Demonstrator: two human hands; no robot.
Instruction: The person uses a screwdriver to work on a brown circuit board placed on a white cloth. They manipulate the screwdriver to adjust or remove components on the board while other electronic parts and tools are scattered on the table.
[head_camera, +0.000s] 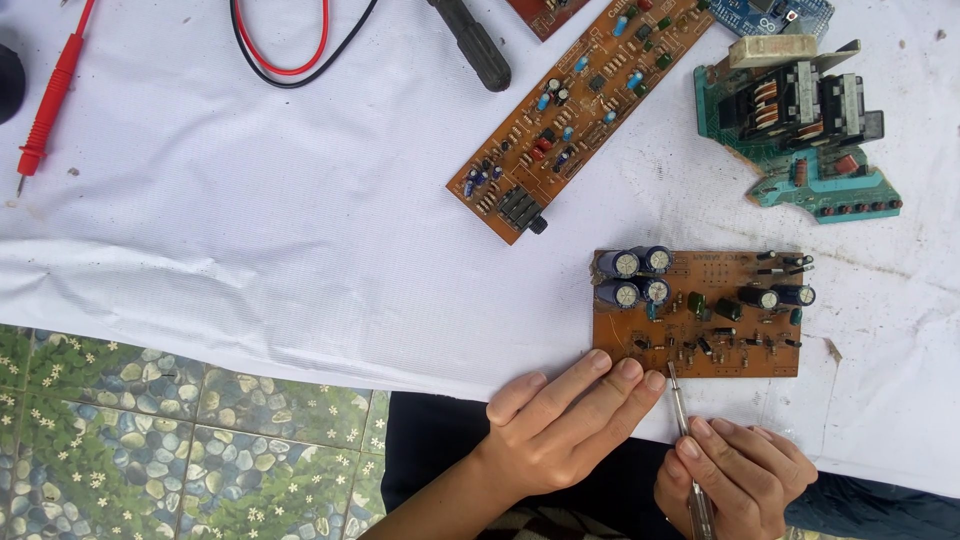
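Fingertips of my left hand rest flat and unclenched on the white cloth, touching the near edge of a rectangular orange-brown circuit board studded with blue-sleeved capacitors. My right hand is closed around a slim metal probe with a clear handle, its tip angled up and slightly left onto the board's lower left corner, just beside my left fingertips.

The board lies directly ahead of both hands, its long axis running left to right across my view. The probe's shaft runs nearly square to that axis. The left hand sits nearer the board; the right hangs back, off the table's edge, over my dark trousers.

Farther up the cloth, well apart, lie a long narrow orange circuit board set on a diagonal, a broken green board carrying copper-wound transformers, a red test probe at far left, and a loop of red and black leads. A dark handle near the top may be a soldering iron, though it is cut off by the frame. Pebble-patterned floor tiles show below the cloth.
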